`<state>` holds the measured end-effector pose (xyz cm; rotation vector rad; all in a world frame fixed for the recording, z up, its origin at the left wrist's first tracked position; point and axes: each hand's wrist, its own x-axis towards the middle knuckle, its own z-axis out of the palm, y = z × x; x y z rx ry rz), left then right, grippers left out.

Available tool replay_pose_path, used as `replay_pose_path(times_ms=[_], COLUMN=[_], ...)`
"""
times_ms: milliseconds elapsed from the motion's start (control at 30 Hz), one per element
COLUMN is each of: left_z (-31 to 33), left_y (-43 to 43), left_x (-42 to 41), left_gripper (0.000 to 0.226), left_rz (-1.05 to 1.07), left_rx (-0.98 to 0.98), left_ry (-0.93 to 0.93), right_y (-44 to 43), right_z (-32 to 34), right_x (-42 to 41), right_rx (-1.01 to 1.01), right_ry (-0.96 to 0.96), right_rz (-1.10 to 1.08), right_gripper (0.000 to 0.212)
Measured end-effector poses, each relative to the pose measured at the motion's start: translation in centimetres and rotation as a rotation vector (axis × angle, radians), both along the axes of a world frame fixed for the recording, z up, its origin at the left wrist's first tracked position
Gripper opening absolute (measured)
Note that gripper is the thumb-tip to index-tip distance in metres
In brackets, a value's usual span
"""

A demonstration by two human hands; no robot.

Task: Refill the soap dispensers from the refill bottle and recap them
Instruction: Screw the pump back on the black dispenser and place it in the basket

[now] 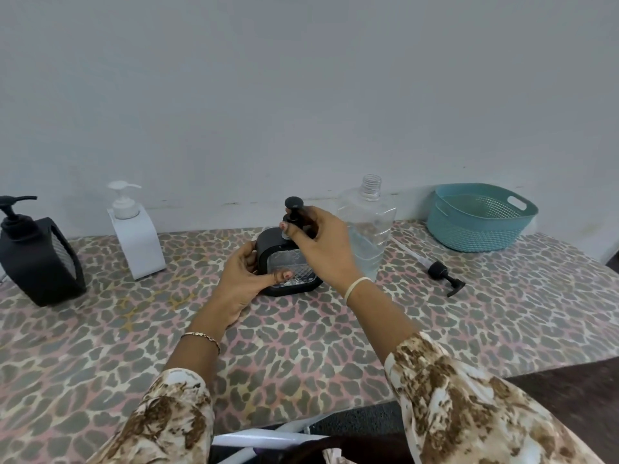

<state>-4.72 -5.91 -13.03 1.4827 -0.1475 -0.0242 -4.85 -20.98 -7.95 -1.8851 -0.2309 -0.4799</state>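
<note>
Head: right hand [322, 251] on dispenser [267, 243] (black)

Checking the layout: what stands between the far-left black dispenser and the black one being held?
The white pump dispenser, upright with its pump on, as the head view shows.

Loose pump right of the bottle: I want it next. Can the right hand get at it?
Probably yes: the pump lies bare on the table; the right hand must first release the dispenser top.

The right hand [321, 242] hides the neck of the middle dispenser [268, 244]; the far-left dispenser [37, 259] is cropped.
</note>
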Motion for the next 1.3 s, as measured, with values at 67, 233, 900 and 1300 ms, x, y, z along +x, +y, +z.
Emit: replay_pose_path(times_ms=[67,233,900,1300], left_z=[-0.2,-0.3,-0.3,-0.6], left_y=[-0.1,-0.1,0.0,0.2], left_x=[-0.1,-0.1,-0.4,-0.1], left_gripper=[0.060,0.061,0.067,0.075], left_rz=[0.022,0.022,-0.010,-0.024], left_rx=[-0.010,-0.013,-0.022,-0.034], left_ry=[-0.003,-0.013,-0.014,0.005], right_y=[0.5,1.3,1.2,1.5], right_z=[0.0,0.3,-0.4,-0.5], right_x=[0.1,0.1,-1.0,-1.4], right_rx=[-0.035,-0.080,-0.091,0.021], right_ry=[-0.034,-0.075,-0.080,-0.069], right_rz=[-0.080,-0.226,-0.186,-0.128], right_gripper=[0.025,0.040,0.023,0.023])
